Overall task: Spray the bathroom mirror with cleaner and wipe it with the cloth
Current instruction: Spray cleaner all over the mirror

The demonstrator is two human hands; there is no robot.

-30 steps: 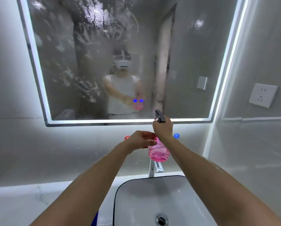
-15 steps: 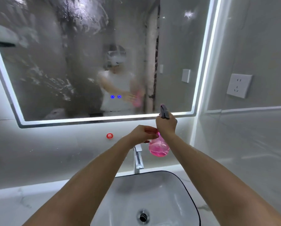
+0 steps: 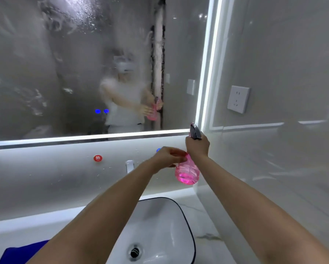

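The mirror has slid left in view over the last second — looks like aim is moving to its drier right side, so still spraying. Blue cloth sits unused by the sink. Right hand grips the bottle head, left hand pinches its neck.

- The right hand is gripping the neck of a pink spray bottle, its grey nozzle pointing up toward the mirror's lower right corner.
- The left hand is pinching the bottle just below the neck.
- The mirror is showing streaks and droplets, with a lit edge strip.
- A white sink is sitting below the arms.
- A blue cloth is lying on the table left of the sink.
- A wall socket is showing on the right wall.
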